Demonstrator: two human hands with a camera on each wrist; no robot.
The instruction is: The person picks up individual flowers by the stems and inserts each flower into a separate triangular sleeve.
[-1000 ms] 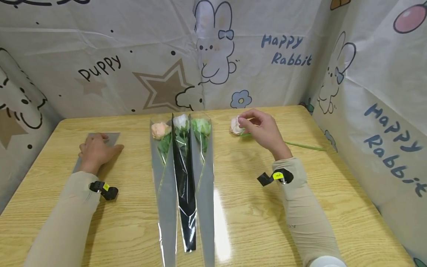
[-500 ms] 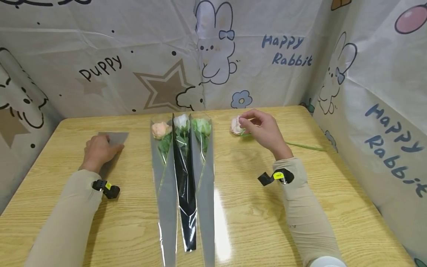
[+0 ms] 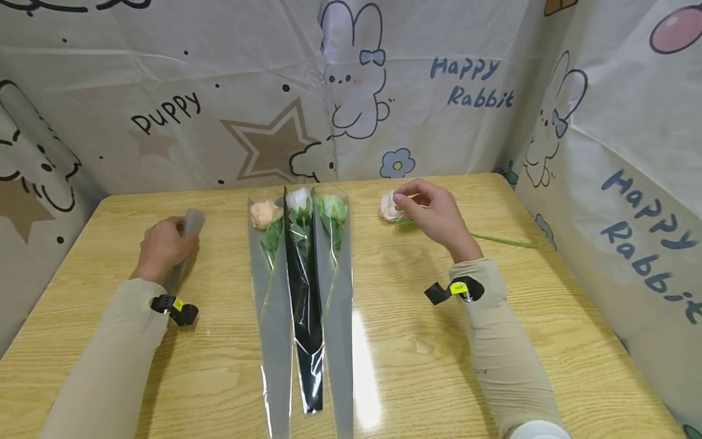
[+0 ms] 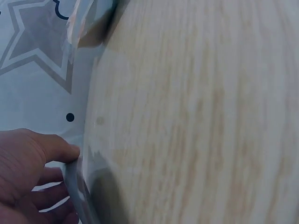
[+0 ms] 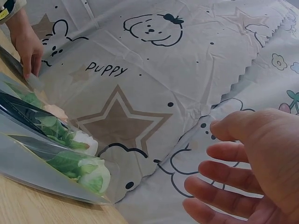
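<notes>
On the left of the table, my left hand (image 3: pixel 161 247) pinches a grey flower wrapping sleeve (image 3: pixel 193 221) between thumb and fingers. Its edge is lifted and bent upward, as the left wrist view shows the sleeve (image 4: pixel 77 186) standing off the wood. My right hand (image 3: pixel 436 216) hovers over a pale pink artificial flower (image 3: pixel 387 206) at the back right. In the right wrist view that hand (image 5: pixel 261 168) has loosely bent, spread fingers with nothing between them. The flower's green stem (image 3: pixel 504 241) runs out to the right beneath the hand, which hides its middle.
Three wrapped flowers lie side by side mid-table: a peach one (image 3: pixel 265 214), a white one (image 3: pixel 297 200) in a black sleeve, and a green one (image 3: pixel 331 208). Printed cloth (image 3: pixel 263 73) hangs behind and beside the table. A white round object (image 3: pixel 538 430) shows at the bottom edge.
The grey sleeve and my left hand have slid to the right; the sleeve lay flat before and now its edge is raised in the fingers. My right hand stays over the pink flower.
</notes>
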